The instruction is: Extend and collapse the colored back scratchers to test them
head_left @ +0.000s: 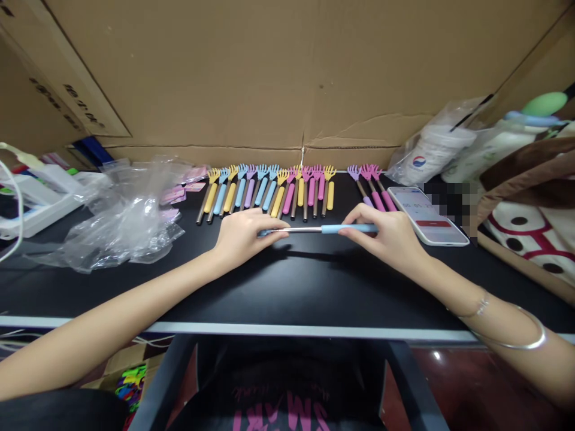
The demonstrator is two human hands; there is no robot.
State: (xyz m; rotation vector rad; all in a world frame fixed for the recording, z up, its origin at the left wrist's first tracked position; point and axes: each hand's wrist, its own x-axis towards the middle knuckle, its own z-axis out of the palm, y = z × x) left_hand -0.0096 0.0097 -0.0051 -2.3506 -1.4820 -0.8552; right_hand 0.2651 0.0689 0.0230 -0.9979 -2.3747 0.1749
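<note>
A blue back scratcher (pixel 331 228) with a metal rod is held level above the black tabletop between my two hands. My left hand (pixel 247 233) pinches its head end, which the fingers mostly hide. At the other end my right hand (pixel 381 230) grips the blue handle. Behind them lies a row of several back scratchers (pixel 269 191) in yellow, blue, purple and pink, claws pointing to the back. To the right of that row, three more back scratchers (pixel 371 185), one purple and two pink, lie side by side near my right hand.
A phone (pixel 431 218) showing a timer lies beside my right hand. Crumpled clear plastic bags (pixel 135 221) and pink cards (pixel 175 194) are at left, near a white power strip (pixel 40 206). A bagged cup (pixel 438 152) stands back right. Cardboard (pixel 251 72) walls the rear.
</note>
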